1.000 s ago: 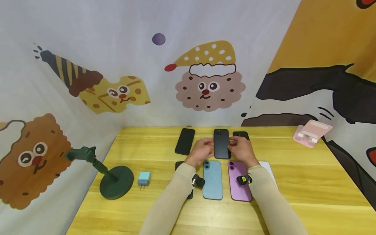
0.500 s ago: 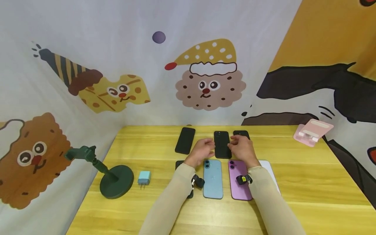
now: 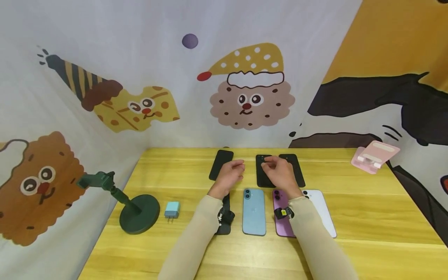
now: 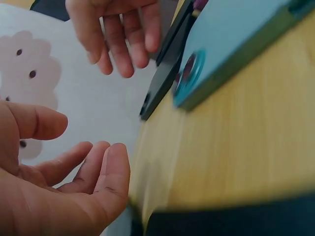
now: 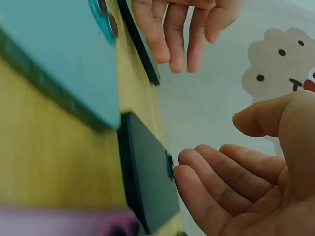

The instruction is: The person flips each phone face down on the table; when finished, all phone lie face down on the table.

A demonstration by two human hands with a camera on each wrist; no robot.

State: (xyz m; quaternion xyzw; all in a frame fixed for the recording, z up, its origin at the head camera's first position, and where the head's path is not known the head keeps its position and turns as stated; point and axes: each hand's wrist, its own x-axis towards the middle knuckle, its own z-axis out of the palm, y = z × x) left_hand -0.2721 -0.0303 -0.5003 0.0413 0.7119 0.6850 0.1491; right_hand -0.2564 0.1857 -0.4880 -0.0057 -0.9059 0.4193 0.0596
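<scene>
In the head view, my left hand (image 3: 228,177) hovers beside the back-left black phone (image 3: 219,163), fingers relaxed and holding nothing. My right hand (image 3: 280,174) is over the middle black phone (image 3: 261,178), covering part of it; the right wrist view shows its fingers loosely bent and apart, with no object between them. Another black phone (image 3: 296,168) lies just right of that one. Nearer the front are a light blue phone (image 3: 254,216), a purple phone (image 3: 281,228) partly under the right wrist, a white phone (image 3: 322,214), and a black phone (image 3: 224,227) largely hidden by the left wrist.
A dark green stand (image 3: 140,217) with a round base is on the left of the wooden table (image 3: 378,217). Beside it lies a light blue charger plug (image 3: 172,210). At the back right stands a pink phone stand (image 3: 376,155). A cartoon-printed cloth (image 3: 196,116) hangs behind.
Both hands were at the sides of the middle black phone and have come away from its edges. The left hand moved left; the right hand shifted slightly left, over the phone, which now lies flat.
</scene>
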